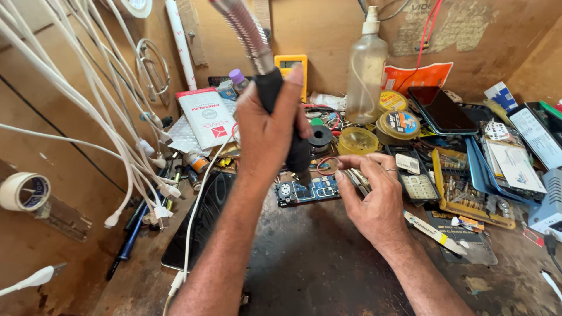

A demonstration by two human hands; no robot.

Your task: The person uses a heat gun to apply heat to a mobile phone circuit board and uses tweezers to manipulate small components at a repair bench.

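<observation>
Only 1 view, head-worn, looking forward and down at a cluttered wooden workbench (pixel 316 263) from close range. Faces the plywood back wall (pixel 328 35), with a side wall hung with white cables (pixel 88 105) at the frame's left. Near enough that both forearms enter from the bottom edge and fill the centre. No 2nd view to share any part.

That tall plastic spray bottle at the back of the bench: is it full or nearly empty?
Nearly empty. The spray bottle stands upright against the wooden back wall, and its cloudy, see-through body shows no liquid level; a little at the bottom cannot be ruled out.
</observation>
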